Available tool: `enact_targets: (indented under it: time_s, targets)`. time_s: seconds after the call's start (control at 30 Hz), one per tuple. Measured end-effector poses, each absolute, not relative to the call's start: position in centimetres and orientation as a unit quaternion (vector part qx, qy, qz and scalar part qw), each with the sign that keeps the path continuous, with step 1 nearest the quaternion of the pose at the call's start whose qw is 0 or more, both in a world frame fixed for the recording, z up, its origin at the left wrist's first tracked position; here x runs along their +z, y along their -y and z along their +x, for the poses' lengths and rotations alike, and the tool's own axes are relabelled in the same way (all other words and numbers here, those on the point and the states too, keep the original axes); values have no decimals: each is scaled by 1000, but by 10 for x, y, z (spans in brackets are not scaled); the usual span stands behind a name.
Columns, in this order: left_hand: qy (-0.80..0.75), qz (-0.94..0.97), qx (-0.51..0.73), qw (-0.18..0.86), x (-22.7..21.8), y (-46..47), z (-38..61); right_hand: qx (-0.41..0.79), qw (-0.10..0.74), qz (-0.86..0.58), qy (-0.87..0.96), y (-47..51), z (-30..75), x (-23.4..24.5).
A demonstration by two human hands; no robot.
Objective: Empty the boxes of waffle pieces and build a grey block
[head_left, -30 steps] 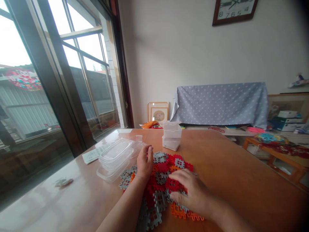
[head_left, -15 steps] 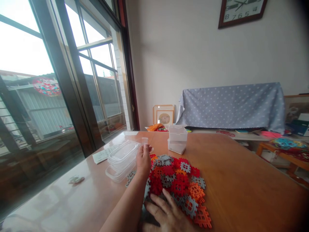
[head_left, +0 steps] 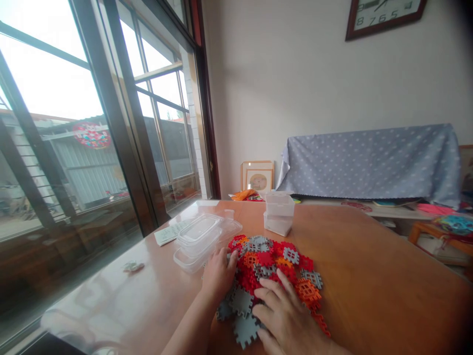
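Observation:
A heap of red, orange and grey square interlocking plastic tiles (head_left: pixel 266 259) lies on the table in front of me. My left hand (head_left: pixel 219 270) rests at the heap's left edge, its thumb apart from its curved fingers; nothing shows in it. Over the near right part of the heap my right hand (head_left: pixel 283 310) is spread, fingers apart and holding nothing. Loose grey tiles (head_left: pixel 246 330) lie between my forearms. Part of the heap is hidden under the right hand.
Clear plastic containers with lids (head_left: pixel 199 236) stand left of the heap, near a sheet of paper (head_left: pixel 167 233). Stacked clear boxes (head_left: pixel 279 217) stand behind it. A small crumpled item (head_left: pixel 133 266) lies on the wooden table (head_left: pixel 369 276) at left, near the window.
My left hand has drawn back from beside the clear containers to the heap's left edge. My right hand has shifted right and forward over the tiles. The view has turned slightly left.

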State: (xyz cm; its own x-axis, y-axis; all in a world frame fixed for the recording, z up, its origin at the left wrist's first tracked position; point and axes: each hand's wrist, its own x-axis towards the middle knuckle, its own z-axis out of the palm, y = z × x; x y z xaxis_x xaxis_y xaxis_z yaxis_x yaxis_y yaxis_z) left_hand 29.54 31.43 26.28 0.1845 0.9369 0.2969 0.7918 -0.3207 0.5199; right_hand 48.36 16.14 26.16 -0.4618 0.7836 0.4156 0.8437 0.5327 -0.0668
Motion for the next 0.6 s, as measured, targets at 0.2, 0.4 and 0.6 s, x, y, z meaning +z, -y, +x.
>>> enact_targets:
  time_s: [0.2,0.4,0.6]
  targets:
    - [-612,757,217,71,255,-304,298,-29,247,-550,798,-162,494,269]
    - [-620,755,197,83,254,-300,317,48,175,-491,852,-164,491,257]
    - [-617,756,198,94,248,-290,346,80,151,-574,801,-167,494,250]
